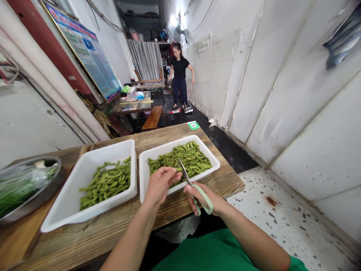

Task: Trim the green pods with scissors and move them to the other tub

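Note:
My left hand (pixel 160 183) is closed in a pinch on a green bean pod (pixel 179 169), held over the near edge of the right-hand white tray (pixel 143 165). In my right hand (pixel 207 199) are scissors (pixel 205 196) with pale green handles. Their blades stand apart, close to the pod at my left fingertips. Many green pods (pixel 194 156) fill the right-hand tray. The left-hand white tray (pixel 63 205) holds a smaller heap of pods (pixel 108 184), gathered toward its right side.
A metal bowl (pixel 58 177) with leafy greens and a plastic bag stands at the far left of the wooden table (pixel 113 222). A green QR card (pixel 193 125) lies at the back edge. Beyond, a person (pixel 179 71) holds a long-handled dustpan (pixel 188 108) near a bench (pixel 152 117).

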The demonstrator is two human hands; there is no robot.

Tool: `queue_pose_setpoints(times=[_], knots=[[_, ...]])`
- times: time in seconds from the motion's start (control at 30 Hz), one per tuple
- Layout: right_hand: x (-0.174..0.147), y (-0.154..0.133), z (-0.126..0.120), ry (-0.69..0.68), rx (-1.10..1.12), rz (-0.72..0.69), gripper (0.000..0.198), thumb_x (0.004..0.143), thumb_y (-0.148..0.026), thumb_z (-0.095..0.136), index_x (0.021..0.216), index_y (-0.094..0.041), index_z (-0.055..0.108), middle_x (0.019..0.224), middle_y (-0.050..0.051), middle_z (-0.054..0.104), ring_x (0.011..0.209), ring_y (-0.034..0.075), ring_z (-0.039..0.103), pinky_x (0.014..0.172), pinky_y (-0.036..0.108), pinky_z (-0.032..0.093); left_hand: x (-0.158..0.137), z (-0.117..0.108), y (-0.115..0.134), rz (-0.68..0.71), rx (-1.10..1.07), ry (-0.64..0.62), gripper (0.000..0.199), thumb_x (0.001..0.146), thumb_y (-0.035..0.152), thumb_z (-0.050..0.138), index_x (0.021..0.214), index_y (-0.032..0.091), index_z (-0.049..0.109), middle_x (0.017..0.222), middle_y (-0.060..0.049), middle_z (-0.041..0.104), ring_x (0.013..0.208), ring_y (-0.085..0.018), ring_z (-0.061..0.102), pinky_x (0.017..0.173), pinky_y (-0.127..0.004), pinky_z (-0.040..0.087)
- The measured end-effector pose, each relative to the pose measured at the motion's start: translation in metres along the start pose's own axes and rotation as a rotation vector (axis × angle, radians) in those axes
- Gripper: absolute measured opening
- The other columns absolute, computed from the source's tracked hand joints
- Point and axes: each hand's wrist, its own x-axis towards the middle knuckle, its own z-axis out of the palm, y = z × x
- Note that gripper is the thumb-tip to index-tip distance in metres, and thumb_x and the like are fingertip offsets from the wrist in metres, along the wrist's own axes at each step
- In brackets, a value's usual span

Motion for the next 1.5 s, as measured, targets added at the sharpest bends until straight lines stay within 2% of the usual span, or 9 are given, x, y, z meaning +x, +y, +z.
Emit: queue_pose_setpoints(times=[0.27,0.43,0.53,0.6,0.73,0.8,1.0,1.3,1.5], knots=[[0.0,-0.001,0.0,0.097,-0.023,0.049,0.05,0.07,-0.064,0.058,0.077,-0.016,0.05,0.048,-0.008,0.043,0.03,0.005,0.039,0.026,0.016,0.034,0.001,0.001,0.001,0.022,0.174,-0.002,0.025,0.061,0.03,0.073,0.068,0.013,0.055,0.068,-0.007,0.068,0.068,-0.017,0.065,0.073,-0.033,0.052],[-0.004,0.007,-0.008,0.057,0.07,0.09,0.048,0.072,-0.062,0.058,0.09,-0.017,0.05,0.056,-0.007,0.047,0.037,0.006,0.044,0.033,0.018,0.039,0.001,-0.051,0.041,0.532,0.943,0.642,0.023,0.071,0.031,0.058,0.089,0.016,0.061,0.085,-0.009,0.066,0.083,-0.024,0.062,0.082,-0.04,0.045],[-0.004,0.012,-0.011,0.013,0.133,0.085,0.049,0.073,-0.063,0.057,0.091,-0.018,0.05,0.063,-0.005,0.049,0.047,0.008,0.05,0.046,0.023,0.047,-0.005,-0.083,0.067,0.537,1.468,0.841,0.032,0.074,0.028,0.053,0.101,0.014,0.063,0.108,-0.019,0.06,0.105,-0.036,0.051,0.087,-0.052,0.036],[-0.003,0.014,-0.011,-0.025,0.154,0.064,0.049,0.073,-0.063,0.057,0.09,-0.018,0.049,0.069,-0.003,0.05,0.055,0.01,0.054,0.057,0.027,0.051,-0.007,-0.09,0.072,0.484,1.637,0.709,0.031,0.074,0.028,0.054,0.099,0.015,0.067,0.116,-0.02,0.057,0.11,-0.04,0.046,0.087,-0.055,0.032],[-0.003,0.012,-0.012,-0.087,0.127,0.052,0.044,0.076,-0.058,0.057,0.091,-0.017,0.049,0.068,-0.003,0.049,0.055,0.011,0.053,0.056,0.028,0.049,0.001,-0.075,0.048,0.382,1.641,-0.054,0.016,0.066,0.021,0.061,0.077,0.027,0.072,0.099,-0.008,0.068,0.103,-0.031,0.052,0.099,-0.055,0.014],[-0.004,0.01,-0.012,-0.083,0.109,0.059,0.044,0.076,-0.057,0.057,0.094,-0.018,0.049,0.067,-0.003,0.049,0.053,0.01,0.052,0.054,0.027,0.048,0.008,-0.065,0.032,0.325,1.606,-0.284,0.019,0.06,0.014,0.063,0.07,0.029,0.071,0.087,-0.006,0.07,0.097,-0.03,0.055,0.1,-0.056,0.007],[-0.009,0.01,-0.013,-0.079,0.054,0.057,0.046,0.078,-0.058,0.054,0.097,-0.017,0.048,0.064,-0.004,0.049,0.048,0.009,0.052,0.049,0.024,0.045,0.022,-0.066,0.027,0.226,1.649,-0.314,0.011,0.059,0.015,0.062,0.051,0.022,0.064,0.062,-0.006,0.067,0.075,-0.027,0.06,0.094,-0.05,0.022],[-0.006,0.004,-0.005,-0.092,-0.123,0.116,0.045,0.078,-0.062,0.049,0.088,-0.018,0.047,0.063,-0.005,0.049,0.043,0.007,0.048,0.042,0.019,0.041,0.011,-0.042,0.036,0.215,0.891,-0.236,0.03,0.074,0.043,0.055,0.081,0.015,0.064,0.072,-0.003,0.067,0.069,-0.017,0.057,0.066,-0.026,0.041],[-0.003,0.0,-0.001,-0.079,-0.198,0.042,0.042,0.079,-0.061,0.049,0.078,-0.019,0.045,0.058,-0.006,0.047,0.038,0.005,0.044,0.037,0.017,0.037,0.01,-0.027,0.02,0.162,0.846,-0.244,0.033,0.071,0.046,0.058,0.07,0.015,0.068,0.069,-0.003,0.067,0.068,-0.017,0.056,0.068,-0.027,0.041]])
